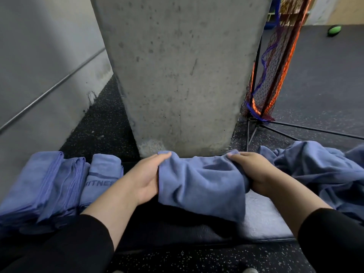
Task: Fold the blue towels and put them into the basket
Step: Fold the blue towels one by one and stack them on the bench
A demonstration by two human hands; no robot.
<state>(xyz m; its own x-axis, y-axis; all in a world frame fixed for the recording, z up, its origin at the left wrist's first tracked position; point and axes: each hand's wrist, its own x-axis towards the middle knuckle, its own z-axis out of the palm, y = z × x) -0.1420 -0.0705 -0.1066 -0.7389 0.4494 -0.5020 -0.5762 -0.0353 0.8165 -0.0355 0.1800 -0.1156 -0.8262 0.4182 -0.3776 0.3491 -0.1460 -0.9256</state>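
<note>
A blue towel [201, 184] hangs stretched between my two hands in front of a concrete pillar. My left hand [145, 180] grips its left edge, thumb on top. My right hand [254, 172] grips the right edge with fingers curled into the cloth. Several folded blue towels [49, 186] stand in a row on the left, one marked "FITNESS" [100, 182]. A heap of unfolded blue towels [319, 170] lies on the right. No basket shows for certain.
The concrete pillar [177, 75] rises directly ahead. A grey wall [39, 75] runs along the left. An orange and black net on a metal stand [273, 71] leans right of the pillar. A grey mat [264, 219] lies under the towel on speckled dark flooring.
</note>
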